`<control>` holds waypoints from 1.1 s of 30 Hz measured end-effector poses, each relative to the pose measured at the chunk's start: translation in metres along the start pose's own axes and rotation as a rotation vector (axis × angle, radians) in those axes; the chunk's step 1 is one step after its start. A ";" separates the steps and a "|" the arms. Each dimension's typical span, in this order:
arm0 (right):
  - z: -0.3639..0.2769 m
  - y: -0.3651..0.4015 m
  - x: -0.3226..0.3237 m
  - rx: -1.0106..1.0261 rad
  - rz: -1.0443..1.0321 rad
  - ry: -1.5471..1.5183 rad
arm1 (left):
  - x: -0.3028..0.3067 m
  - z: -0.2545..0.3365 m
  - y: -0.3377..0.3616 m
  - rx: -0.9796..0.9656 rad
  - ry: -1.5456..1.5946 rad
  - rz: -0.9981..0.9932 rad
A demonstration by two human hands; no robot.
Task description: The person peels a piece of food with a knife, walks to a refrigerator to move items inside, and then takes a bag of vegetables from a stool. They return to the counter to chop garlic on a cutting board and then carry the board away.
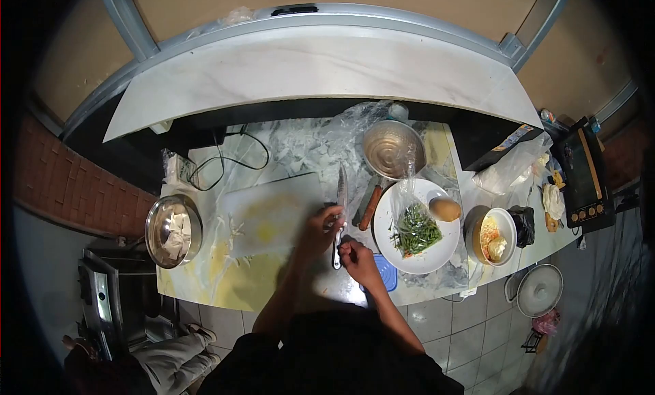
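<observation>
My left hand (323, 226) is over the counter beside the knife, its fingers curled together. Just below and to the right, my right hand (357, 257) is also closed, with thumb and fingers pinched near the knife's handle. Whatever either hand may hold is too small to make out. The knife (342, 183) lies with its blade pointing away from me, its handle partly between my hands. To the left is a pale cutting board (276, 211) with yellowish stains and thin white scraps. Right of my hands, a white plate (447, 248) carries a clear bag of cut green vegetables (417, 231) and a brown, egg-shaped item (445, 209).
A metal bowl (154, 231) with pale pieces stands at the left. A dented metal pan (394, 149) with a wooden handle sits behind the plate. A white tub (503, 221) holds shredded food. A blue lid (386, 272) lies near the front edge. Another person's legs (174, 361) show lower left.
</observation>
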State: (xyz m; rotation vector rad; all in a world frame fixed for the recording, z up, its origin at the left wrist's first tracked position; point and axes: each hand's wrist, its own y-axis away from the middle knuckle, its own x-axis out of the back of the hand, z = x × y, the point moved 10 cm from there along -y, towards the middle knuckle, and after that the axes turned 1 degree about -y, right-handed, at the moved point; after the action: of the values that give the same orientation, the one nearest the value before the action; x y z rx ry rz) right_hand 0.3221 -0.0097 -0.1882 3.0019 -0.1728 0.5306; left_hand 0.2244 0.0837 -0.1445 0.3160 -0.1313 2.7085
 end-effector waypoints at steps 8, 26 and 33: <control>0.016 -0.005 0.017 -0.234 0.130 -0.271 | 0.080 -0.052 0.043 0.178 -0.227 0.264; -0.007 -0.008 -0.013 -0.177 0.024 0.479 | 0.211 -0.055 0.119 0.223 -0.980 0.742; 0.001 -0.009 -0.012 -0.202 0.019 0.475 | 0.205 -0.070 0.102 0.182 -1.012 0.724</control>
State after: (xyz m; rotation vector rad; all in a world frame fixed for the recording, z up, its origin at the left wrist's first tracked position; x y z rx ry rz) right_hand 0.3119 -0.0002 -0.1940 2.5933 -0.2037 1.1276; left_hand -0.0142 0.0801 -0.1682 1.9921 -0.3266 2.9026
